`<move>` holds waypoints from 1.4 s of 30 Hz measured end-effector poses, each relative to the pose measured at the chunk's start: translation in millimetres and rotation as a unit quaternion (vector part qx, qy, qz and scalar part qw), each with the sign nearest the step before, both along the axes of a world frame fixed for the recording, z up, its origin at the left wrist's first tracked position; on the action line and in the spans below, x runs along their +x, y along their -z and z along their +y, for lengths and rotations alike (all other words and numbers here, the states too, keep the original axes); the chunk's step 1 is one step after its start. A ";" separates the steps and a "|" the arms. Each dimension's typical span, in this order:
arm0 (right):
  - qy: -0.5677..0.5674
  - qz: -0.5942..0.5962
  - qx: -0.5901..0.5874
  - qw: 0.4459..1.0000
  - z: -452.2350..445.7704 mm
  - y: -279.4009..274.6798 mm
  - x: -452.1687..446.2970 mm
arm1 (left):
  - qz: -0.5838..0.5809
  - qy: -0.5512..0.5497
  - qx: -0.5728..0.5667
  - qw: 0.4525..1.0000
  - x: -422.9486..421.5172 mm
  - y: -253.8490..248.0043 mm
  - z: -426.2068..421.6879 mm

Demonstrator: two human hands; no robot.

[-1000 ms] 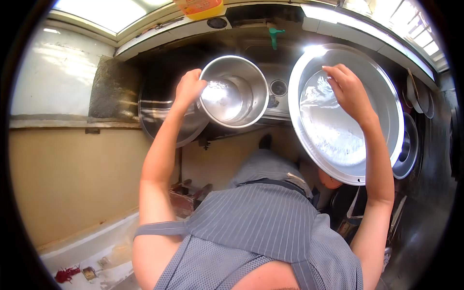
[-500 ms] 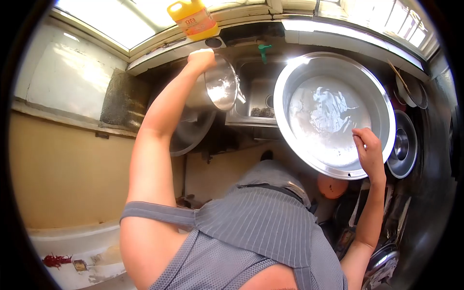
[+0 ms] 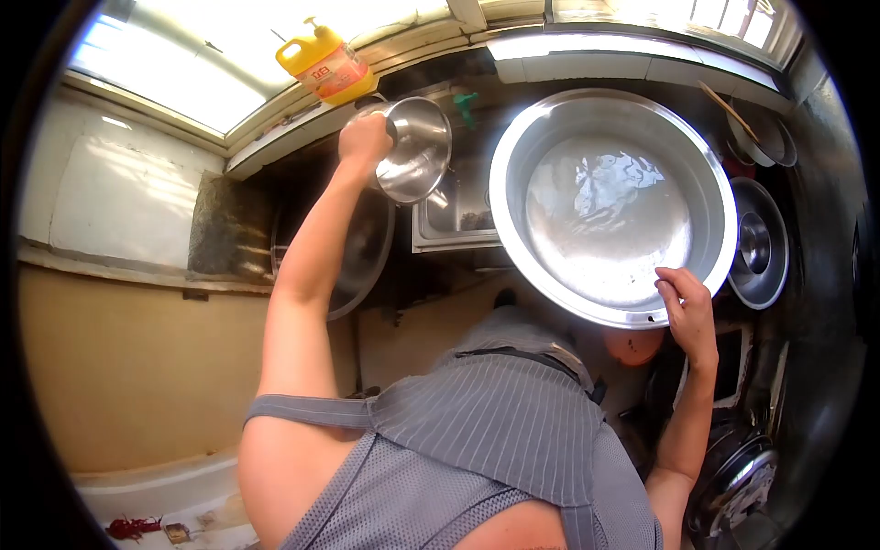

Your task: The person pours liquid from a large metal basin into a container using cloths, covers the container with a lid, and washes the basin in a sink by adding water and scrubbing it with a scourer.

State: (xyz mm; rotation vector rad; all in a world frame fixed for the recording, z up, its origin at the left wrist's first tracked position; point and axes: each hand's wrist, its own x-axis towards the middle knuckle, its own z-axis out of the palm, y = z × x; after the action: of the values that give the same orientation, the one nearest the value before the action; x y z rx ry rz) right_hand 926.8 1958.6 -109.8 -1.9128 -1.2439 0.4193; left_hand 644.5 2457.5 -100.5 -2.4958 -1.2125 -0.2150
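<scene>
My left hand is closed round the side of a shiny metal pot, which is tipped so its inside faces me. The pot hangs beside the steel sink. A large silver metal basin stands over the sink's right part, with bright, rippled reflections on its bottom. At the basin's near right rim is my right hand, its fingers curled and the thumb close to the fingertips. What they hold, if anything, does not show.
A yellow detergent jug stands on the window ledge, near a green tap handle. Left of the sink is another big metal bowl. To the right sit nested metal bowls and an orange-red round object below.
The pot has turned so more of its inside shows, and my left hand has come lower. My right hand has drawn back toward the basin's near rim. The view has shifted slightly.
</scene>
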 end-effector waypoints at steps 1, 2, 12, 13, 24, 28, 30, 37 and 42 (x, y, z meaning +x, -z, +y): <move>-0.003 0.011 -0.002 1.000 0.6 -0.9 0.9 | -0.025 0.013 0.030 0.999 -4.9 7.9 0.6; -0.002 0.009 0.001 1.000 1.8 -1.9 0.6 | -0.053 0.050 0.070 0.995 -8.9 9.4 -5.5; -0.061 0.011 0.001 0.998 9.4 6.4 -21.3 | -0.137 0.207 0.274 0.929 14.1 -31.6 -13.1; -0.068 0.013 0.000 0.998 9.3 6.9 -22.2 | -0.133 0.214 0.276 0.928 21.1 -39.4 -14.9; -0.057 0.015 0.041 0.997 -6.2 27.9 -15.3 | -0.002 0.343 0.278 0.897 60.3 -86.8 -38.7; -0.057 0.032 0.046 0.997 -12.7 30.2 -14.4 | -0.001 0.312 0.280 0.908 59.1 -94.1 -45.9; -0.055 0.035 0.052 0.997 -15.7 30.2 -14.3 | -0.064 0.243 0.250 0.935 61.5 -101.9 -54.0; 0.032 0.115 0.112 0.987 -34.1 3.6 -20.8 | -0.472 0.126 -0.195 0.850 95.0 -137.0 -97.1; 0.141 0.177 0.184 0.956 -71.1 -19.8 -19.9 | -0.554 0.182 -0.539 0.608 176.8 -124.9 -197.6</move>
State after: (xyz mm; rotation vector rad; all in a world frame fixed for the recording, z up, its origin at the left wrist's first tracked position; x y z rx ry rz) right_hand 906.9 1887.5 -90.0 -1.5785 -0.7396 0.3324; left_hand 821.3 2259.9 24.3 -3.8057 -1.3653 -1.9181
